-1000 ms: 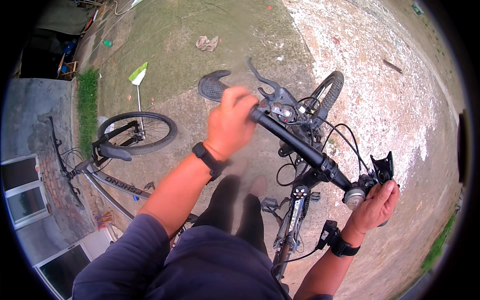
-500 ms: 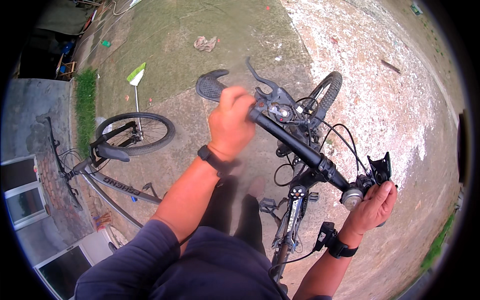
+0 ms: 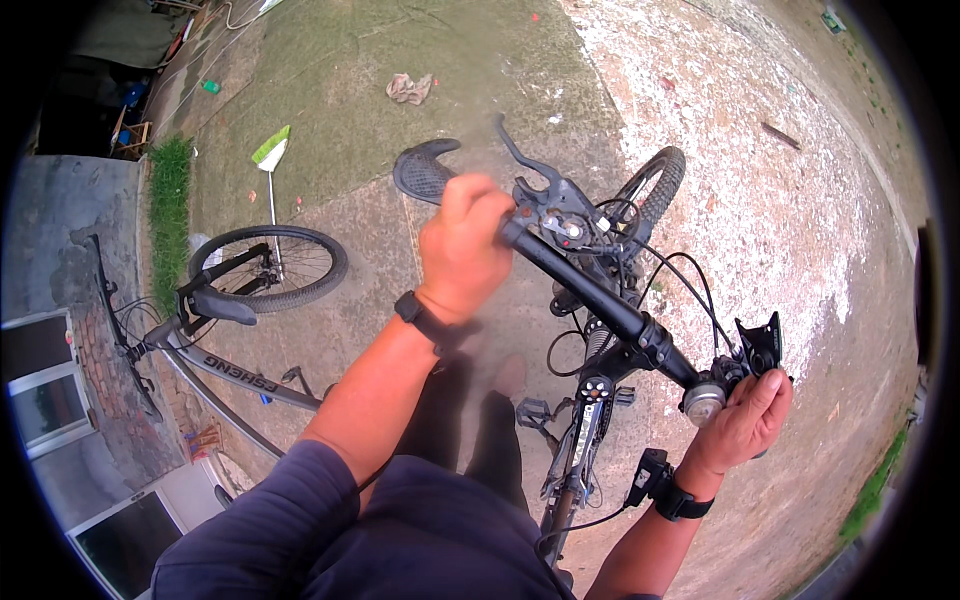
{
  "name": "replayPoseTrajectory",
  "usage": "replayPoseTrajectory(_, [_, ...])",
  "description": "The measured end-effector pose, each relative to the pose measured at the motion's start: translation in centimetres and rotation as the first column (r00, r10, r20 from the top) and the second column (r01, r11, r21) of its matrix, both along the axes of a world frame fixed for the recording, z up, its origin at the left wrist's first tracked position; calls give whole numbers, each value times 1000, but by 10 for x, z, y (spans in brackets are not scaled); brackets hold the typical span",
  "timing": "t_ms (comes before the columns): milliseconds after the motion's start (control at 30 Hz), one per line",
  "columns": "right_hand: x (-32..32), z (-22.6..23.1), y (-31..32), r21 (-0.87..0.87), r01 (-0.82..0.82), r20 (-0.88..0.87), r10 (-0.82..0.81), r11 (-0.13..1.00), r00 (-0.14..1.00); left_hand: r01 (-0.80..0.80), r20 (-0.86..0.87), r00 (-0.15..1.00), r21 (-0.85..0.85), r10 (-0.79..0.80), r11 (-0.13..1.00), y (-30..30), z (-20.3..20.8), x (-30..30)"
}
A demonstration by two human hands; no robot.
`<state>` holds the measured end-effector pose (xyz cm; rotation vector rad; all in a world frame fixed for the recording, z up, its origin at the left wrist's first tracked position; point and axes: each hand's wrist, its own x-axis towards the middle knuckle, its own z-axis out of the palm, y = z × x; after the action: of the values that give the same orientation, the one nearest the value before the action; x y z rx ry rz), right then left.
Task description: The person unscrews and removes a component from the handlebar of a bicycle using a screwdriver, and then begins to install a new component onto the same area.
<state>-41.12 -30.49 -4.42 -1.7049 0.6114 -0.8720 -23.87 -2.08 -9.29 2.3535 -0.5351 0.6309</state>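
A black bicycle handlebar (image 3: 590,285) slants across in front of me, its left end farther away than its right. My left hand (image 3: 465,243) is closed in a fist around the left grip (image 3: 425,178), whose flared outer end shows past the knuckles. Just beside that fist are the left brake lever (image 3: 527,155) and the shifter (image 3: 565,228). My right hand (image 3: 750,422) is closed round the right end of the bar, thumb on top, and hides the grip there. Next to it sit a round silver bell (image 3: 704,402) and a black bracket-like part (image 3: 762,340).
The bicycle's front wheel (image 3: 660,195) points away from me, and a pedal (image 3: 535,412) sits by my legs. At left a second bicycle (image 3: 240,378) stands upside down or leaning near a wall (image 3: 70,215). A broom (image 3: 271,150) and a crumpled rag (image 3: 409,89) lie beyond.
The view has shifted very slightly. Both hands keep their hold on the handlebar, which has barely moved.
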Motion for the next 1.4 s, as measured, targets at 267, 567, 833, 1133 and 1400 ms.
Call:
replayPoseTrajectory(267, [3,2,3,-1,25,-14,-25,1000,1000,142,-137,980,-12,-142,990,15,11,-1])
replayPoseTrajectory(567, [2,3,4,10,5,-9,-5,1000,1000,248,-299,922,-26,-245,968,25,30,-4])
replayPoseTrajectory(833, [3,3,4,-10,9,-25,-9,1000,1000,266,-342,908,21,-243,964,30,34,-5])
replayPoseTrajectory(1133, [3,2,5,28,10,-5,-10,1000,1000,259,-330,914,24,-237,966,30,32,-5])
replayPoseTrajectory(1400, [2,1,5,18,-11,0,11,1000,1000,140,-167,977,28,-133,990,24,15,-6])
